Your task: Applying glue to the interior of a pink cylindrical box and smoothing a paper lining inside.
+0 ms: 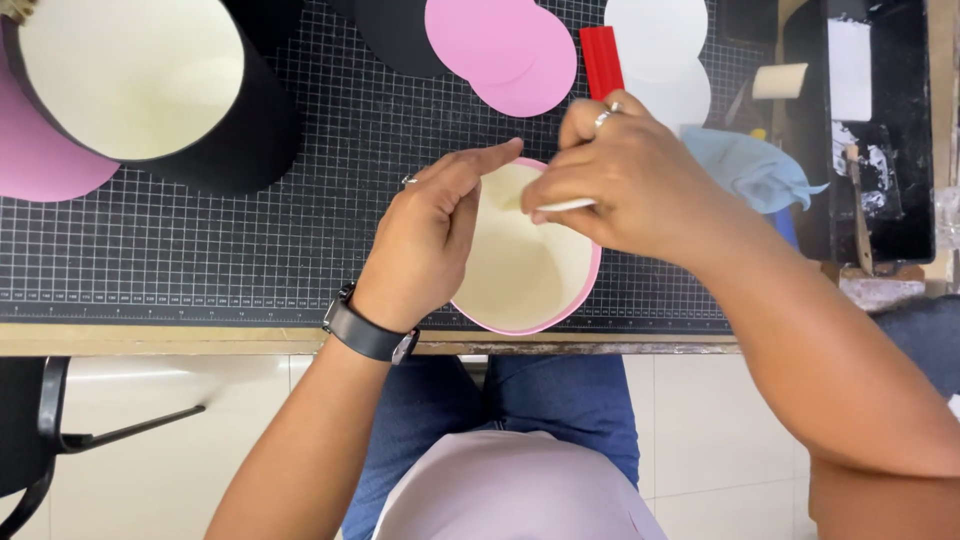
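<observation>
Near the worktop's front edge: pink round box (527, 275) gripped at its rim by left hand (430, 235), right hand (625, 175) pinching a white strip (566, 206) above its opening.

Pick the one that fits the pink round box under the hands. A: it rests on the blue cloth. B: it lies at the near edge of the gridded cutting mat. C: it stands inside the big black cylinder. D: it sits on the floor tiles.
B: the pink round box sits on the gridded cutting mat at its near edge, between the left hand and the right hand.
</observation>
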